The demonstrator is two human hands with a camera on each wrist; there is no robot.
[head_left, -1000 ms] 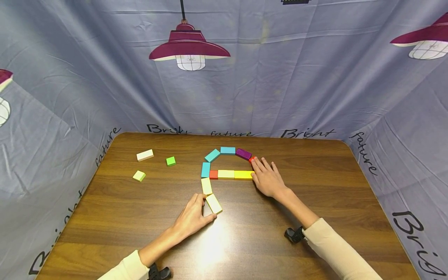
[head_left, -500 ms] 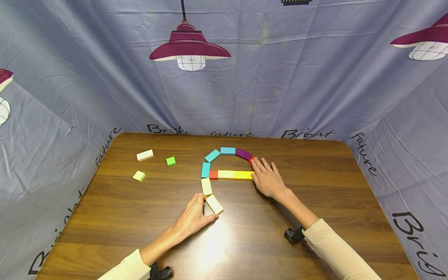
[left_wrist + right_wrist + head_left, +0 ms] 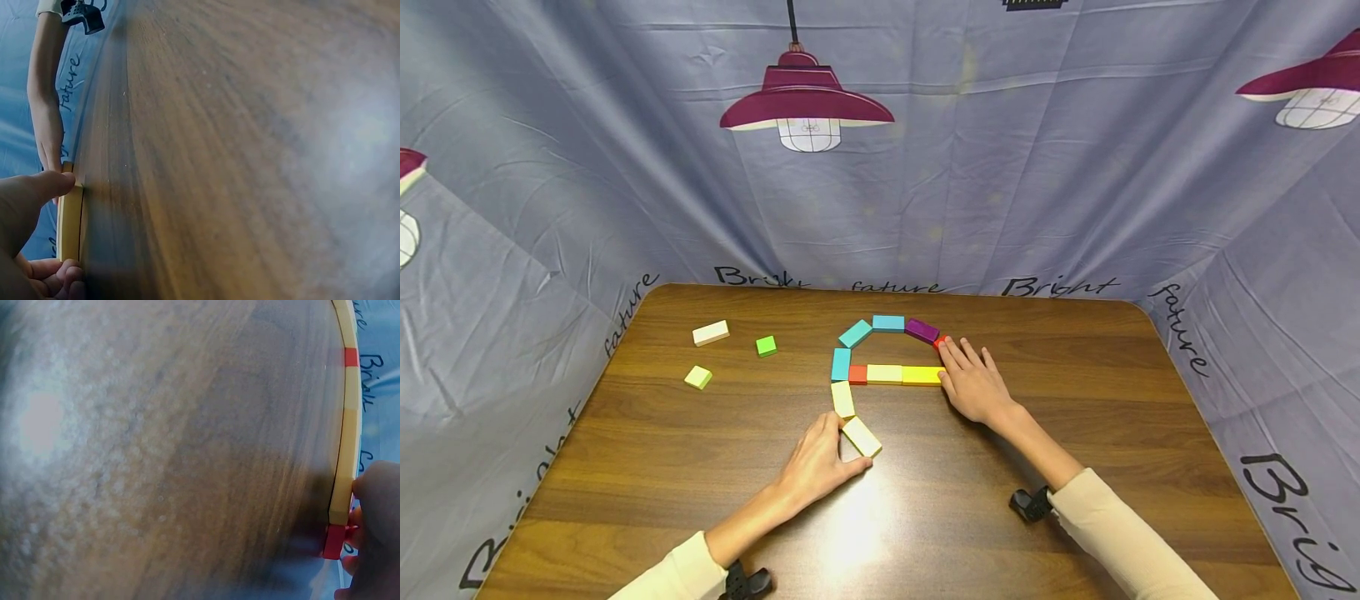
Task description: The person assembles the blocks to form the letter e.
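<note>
In the head view my left hand [image 3: 816, 462] pinches a pale yellow block [image 3: 862, 437] lengthwise, thumb at its near end and fingers at its far end. That block slants away from another pale yellow block [image 3: 843, 400], their ends close together. My right hand [image 3: 976, 383] lies with fingers extended over the right end of the figure, partly covering a red block [image 3: 942, 342] and a bright yellow block [image 3: 921, 376]. In the right wrist view the thumb is right at the yellow block [image 3: 342, 494], and a red block [image 3: 334, 542] shows beyond it.
Blue blocks [image 3: 841, 364] and a purple block [image 3: 922, 330] form an arch over a straight row with a small red block [image 3: 857, 375] and a pale yellow block [image 3: 884, 373]. Loose at left are a cream block [image 3: 711, 333], a green block [image 3: 766, 346] and a yellow-green block [image 3: 698, 377].
The pale yellow block in my left hand has turned slightly, its near end swinging to the right, with the hand following. My right hand has stayed in place.
</note>
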